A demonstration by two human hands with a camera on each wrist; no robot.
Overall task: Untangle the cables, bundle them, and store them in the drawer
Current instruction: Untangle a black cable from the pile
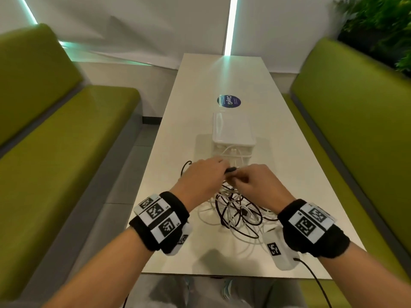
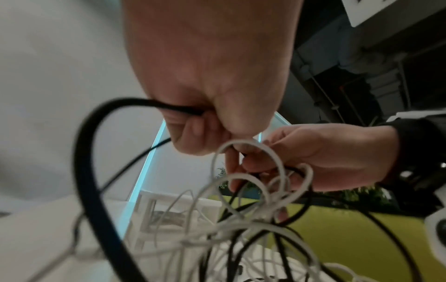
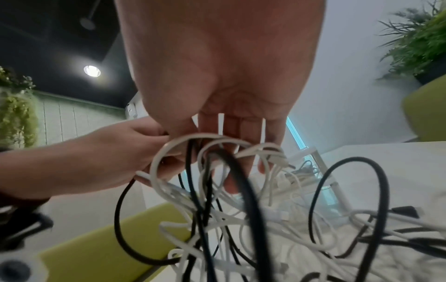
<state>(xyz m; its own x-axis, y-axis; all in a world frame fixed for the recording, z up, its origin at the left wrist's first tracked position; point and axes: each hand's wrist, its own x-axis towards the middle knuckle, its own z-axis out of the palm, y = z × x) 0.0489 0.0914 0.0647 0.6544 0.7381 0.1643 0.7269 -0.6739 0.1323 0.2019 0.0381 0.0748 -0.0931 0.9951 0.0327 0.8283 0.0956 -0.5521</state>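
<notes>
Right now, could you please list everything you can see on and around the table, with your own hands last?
cable tangle: one heap, black and white cables, count unclear, near end of table, partly lifted
drawer unit: one, white, mid-table beyond the tangle, white cables at its near front
table: one, white, between the benches
round sticker: one, blue, on table behind drawer unit
benches: two, green, either side of table
plants: green, far right
left hand: grips a black cable
right hand: fingers hooked through white cable loops
</notes>
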